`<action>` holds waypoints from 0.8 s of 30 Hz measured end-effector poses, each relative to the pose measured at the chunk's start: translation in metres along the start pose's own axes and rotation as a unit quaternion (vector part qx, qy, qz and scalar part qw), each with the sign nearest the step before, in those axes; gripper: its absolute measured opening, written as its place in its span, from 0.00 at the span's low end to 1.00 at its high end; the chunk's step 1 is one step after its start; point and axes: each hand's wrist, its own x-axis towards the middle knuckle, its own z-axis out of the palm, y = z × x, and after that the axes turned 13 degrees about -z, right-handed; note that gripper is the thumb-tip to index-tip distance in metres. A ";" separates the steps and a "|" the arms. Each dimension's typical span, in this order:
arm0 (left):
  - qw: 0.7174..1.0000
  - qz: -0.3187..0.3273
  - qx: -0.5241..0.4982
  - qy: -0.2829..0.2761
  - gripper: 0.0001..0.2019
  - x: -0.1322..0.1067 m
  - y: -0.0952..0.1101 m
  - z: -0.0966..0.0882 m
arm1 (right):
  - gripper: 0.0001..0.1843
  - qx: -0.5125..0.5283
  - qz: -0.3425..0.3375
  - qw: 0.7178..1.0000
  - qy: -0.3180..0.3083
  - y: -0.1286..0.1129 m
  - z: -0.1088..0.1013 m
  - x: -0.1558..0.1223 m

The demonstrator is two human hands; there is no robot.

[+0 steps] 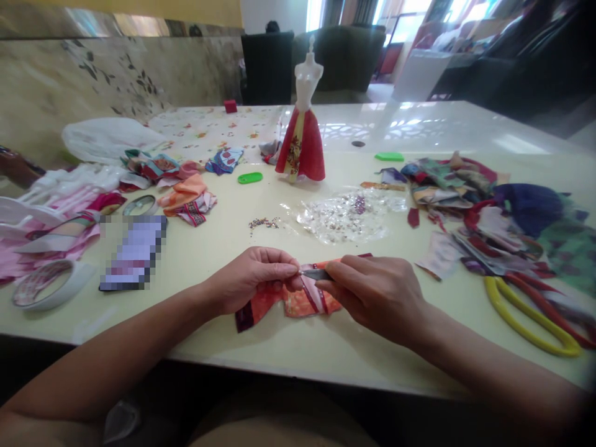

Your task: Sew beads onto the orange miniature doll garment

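Note:
My left hand (pixel 254 279) pinches the top edge of an orange patterned cloth piece (pixel 288 302), which lies on the cream table (pixel 279 335). My right hand (pixel 372 295) closes on a small grey metal tool (pixel 316 274), whose tip reaches the cloth beside my left fingertips. My fingers hide the tool's far end. The two hands nearly touch over the cloth, and its lower part with dark red strips hangs free of them onto the table.
A dressed white mannequin (pixel 302 139) stands ahead, beside a sequin-strewn plastic sheet (pixel 347 214). Fabric scraps (pixel 465 186) and yellow-handled scissors (pixel 526 316) lie right. A tape roll (pixel 46 285) and pixelated rectangular object (pixel 135 254) lie left. Another person's hand (pixel 16 167) shows far left.

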 end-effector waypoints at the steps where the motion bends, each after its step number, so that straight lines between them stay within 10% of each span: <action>1: 1.000 0.003 0.004 -0.002 0.05 0.000 0.000 0.000 | 0.16 0.003 0.000 1.000 0.003 0.000 0.001 0.000; 24: 0.999 0.009 0.039 -0.001 0.07 0.002 -0.001 0.000 | 0.15 0.076 0.042 0.996 0.001 0.000 0.008 -0.002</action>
